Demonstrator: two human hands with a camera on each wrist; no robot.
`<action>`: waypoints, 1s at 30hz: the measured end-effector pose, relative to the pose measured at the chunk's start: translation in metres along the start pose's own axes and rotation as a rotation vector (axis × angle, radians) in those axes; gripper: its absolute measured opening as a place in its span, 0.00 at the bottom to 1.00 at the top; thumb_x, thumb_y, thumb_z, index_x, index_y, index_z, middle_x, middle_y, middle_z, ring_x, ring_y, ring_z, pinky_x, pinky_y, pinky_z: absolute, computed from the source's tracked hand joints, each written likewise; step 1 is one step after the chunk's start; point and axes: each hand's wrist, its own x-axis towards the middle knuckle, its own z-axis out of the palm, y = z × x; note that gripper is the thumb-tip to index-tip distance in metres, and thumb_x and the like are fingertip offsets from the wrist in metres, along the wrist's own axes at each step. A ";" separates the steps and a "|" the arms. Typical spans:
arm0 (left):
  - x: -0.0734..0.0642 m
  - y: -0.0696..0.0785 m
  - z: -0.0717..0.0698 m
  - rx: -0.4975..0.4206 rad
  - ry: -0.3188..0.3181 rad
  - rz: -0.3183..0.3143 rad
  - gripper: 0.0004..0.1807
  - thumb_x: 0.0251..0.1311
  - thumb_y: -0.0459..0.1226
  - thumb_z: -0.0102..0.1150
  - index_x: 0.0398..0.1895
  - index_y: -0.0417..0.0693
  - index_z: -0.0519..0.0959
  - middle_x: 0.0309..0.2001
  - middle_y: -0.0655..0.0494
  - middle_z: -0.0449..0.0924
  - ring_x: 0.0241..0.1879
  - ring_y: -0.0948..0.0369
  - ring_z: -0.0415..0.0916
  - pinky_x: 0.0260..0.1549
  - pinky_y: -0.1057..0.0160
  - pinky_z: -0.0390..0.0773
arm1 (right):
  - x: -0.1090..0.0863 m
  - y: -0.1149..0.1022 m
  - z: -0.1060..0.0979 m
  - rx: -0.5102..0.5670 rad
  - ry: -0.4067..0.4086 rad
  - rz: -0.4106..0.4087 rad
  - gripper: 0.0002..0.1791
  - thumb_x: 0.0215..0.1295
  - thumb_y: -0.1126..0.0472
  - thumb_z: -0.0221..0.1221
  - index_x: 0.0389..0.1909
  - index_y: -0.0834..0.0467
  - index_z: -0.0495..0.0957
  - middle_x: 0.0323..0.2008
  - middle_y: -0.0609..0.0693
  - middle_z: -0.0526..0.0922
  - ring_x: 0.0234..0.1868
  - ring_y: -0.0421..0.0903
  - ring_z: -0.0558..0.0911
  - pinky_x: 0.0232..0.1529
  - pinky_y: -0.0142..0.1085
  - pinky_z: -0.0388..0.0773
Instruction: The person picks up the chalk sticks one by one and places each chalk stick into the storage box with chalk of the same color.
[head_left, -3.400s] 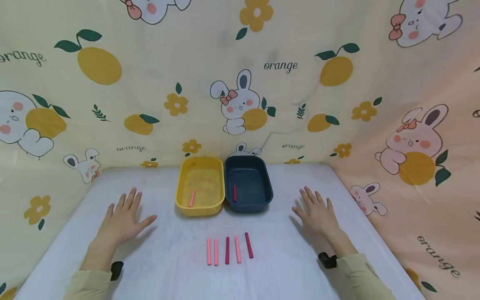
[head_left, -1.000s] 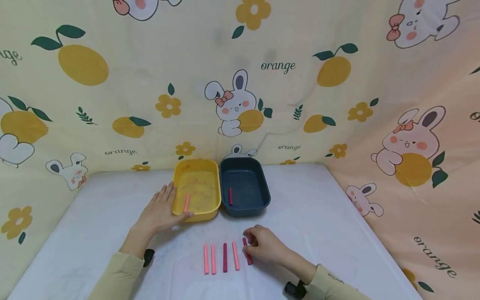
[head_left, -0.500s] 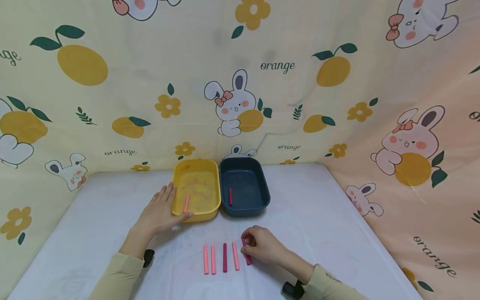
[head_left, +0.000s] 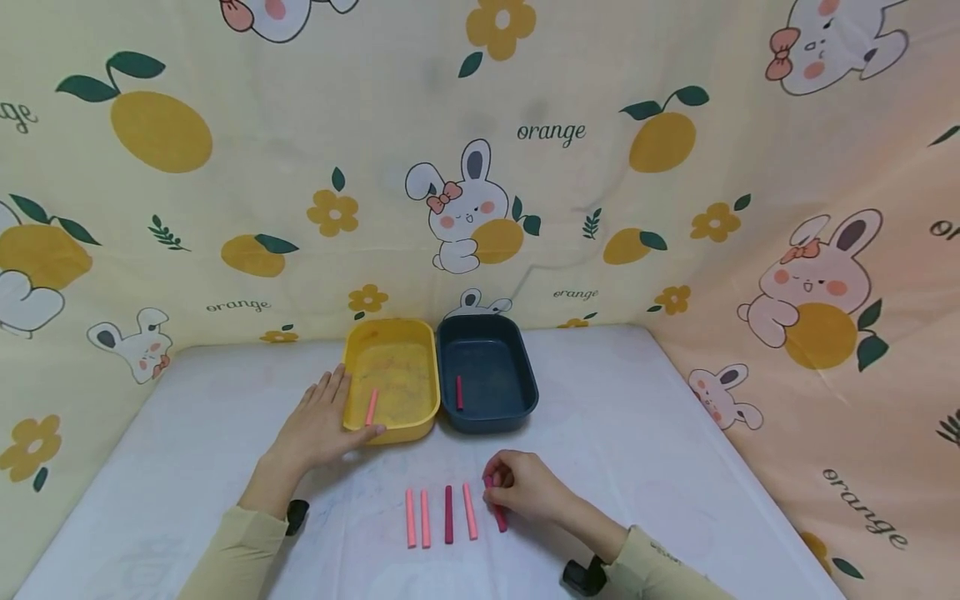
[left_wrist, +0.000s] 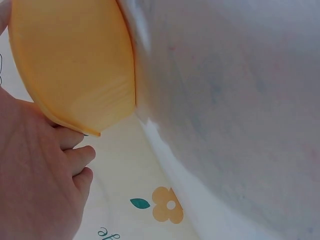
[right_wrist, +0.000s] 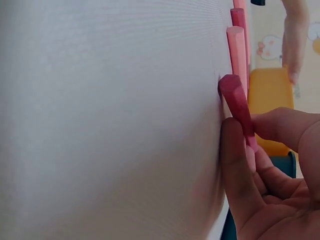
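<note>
In the head view my right hand [head_left: 528, 485] pinches a dark red crayon [head_left: 500, 518] at the right end of a row on the table. The right wrist view has this faceted crayon [right_wrist: 239, 105] between thumb and finger, its near end close to the white surface. Left of it lie a pink crayon [head_left: 469, 511], another dark red crayon [head_left: 448, 515] and two more pink ones. My left hand [head_left: 318, 425] rests against the left side of a yellow box [head_left: 430, 421], fingers extended, thumb at its front rim. Inside that box lies a pink crayon [head_left: 372, 407].
A dark blue box [head_left: 525, 400] stands beside the yellow one, with a dark red crayon [head_left: 460, 393] inside. Both stand on a white-covered table [head_left: 622, 433]. Behind rises a printed cloth [head_left: 360, 108] with rabbits and oranges.
From flat on either side of the table, my left hand moved to the yellow box and my right hand to the rightmost crayon. Over the last second both barely moved; the held crayon shifted slightly.
</note>
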 end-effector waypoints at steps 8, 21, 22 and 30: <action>0.000 -0.001 0.000 -0.004 0.002 0.001 0.65 0.63 0.71 0.56 0.80 0.26 0.46 0.82 0.31 0.39 0.80 0.34 0.41 0.78 0.36 0.44 | 0.000 0.005 0.001 0.079 0.040 -0.030 0.10 0.64 0.64 0.69 0.44 0.60 0.81 0.31 0.46 0.80 0.30 0.41 0.79 0.30 0.29 0.79; -0.001 0.000 0.000 0.009 -0.001 0.001 0.65 0.63 0.70 0.55 0.80 0.25 0.46 0.82 0.31 0.39 0.80 0.34 0.40 0.78 0.36 0.44 | 0.000 -0.006 -0.010 0.161 0.144 -0.088 0.13 0.67 0.66 0.66 0.50 0.64 0.81 0.39 0.49 0.83 0.35 0.44 0.82 0.35 0.29 0.83; -0.001 0.000 0.000 0.010 -0.002 0.001 0.65 0.63 0.71 0.55 0.80 0.25 0.46 0.82 0.31 0.39 0.80 0.34 0.40 0.78 0.36 0.44 | 0.000 -0.006 -0.012 0.164 0.153 -0.095 0.13 0.67 0.66 0.66 0.51 0.64 0.81 0.40 0.49 0.83 0.35 0.44 0.82 0.36 0.29 0.83; -0.001 0.002 -0.002 0.019 -0.002 0.000 0.65 0.63 0.71 0.54 0.80 0.25 0.47 0.82 0.31 0.40 0.80 0.34 0.41 0.78 0.36 0.45 | 0.009 -0.013 -0.033 0.207 0.238 -0.168 0.14 0.69 0.68 0.65 0.53 0.65 0.79 0.43 0.55 0.84 0.38 0.47 0.84 0.37 0.29 0.84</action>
